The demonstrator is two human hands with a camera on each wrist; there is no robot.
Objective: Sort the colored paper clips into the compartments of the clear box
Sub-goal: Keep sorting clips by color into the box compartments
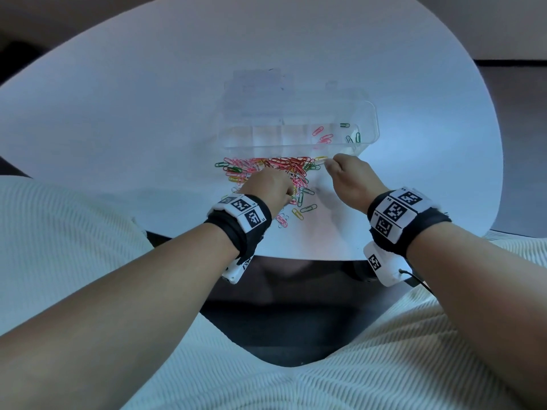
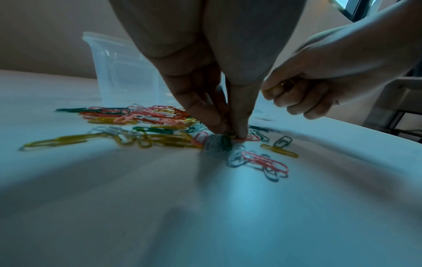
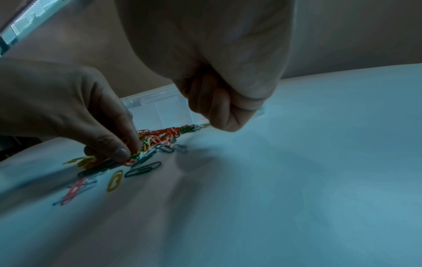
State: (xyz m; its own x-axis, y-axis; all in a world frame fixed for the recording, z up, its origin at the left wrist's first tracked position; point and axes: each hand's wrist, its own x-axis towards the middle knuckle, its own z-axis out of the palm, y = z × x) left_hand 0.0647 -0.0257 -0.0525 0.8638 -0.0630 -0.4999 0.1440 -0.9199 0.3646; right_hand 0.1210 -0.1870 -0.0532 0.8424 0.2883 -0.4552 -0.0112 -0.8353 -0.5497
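Note:
A pile of coloured paper clips (image 1: 266,168) lies on the white table just in front of the clear box (image 1: 367,113). Pink clips (image 1: 322,137) lie in one of the box's right compartments and green clips (image 1: 353,137) in the rightmost one. My left hand (image 1: 291,192) reaches down into the near side of the pile, and its thumb and finger pinch a yellow clip (image 3: 135,153) against the table. To the right of the pile, my right hand (image 1: 327,164) hovers with curled fingers, pinching a yellow clip (image 2: 274,88) close to the box's front wall.
Loose clips lie apart from the pile toward me: a green one (image 1: 308,207), a yellow one (image 1: 297,213) and pink ones (image 1: 281,220). The box's left compartments (image 1: 251,137) look empty. Bare table (image 1: 133,128) stretches left and right; its near edge lies just past my wrists.

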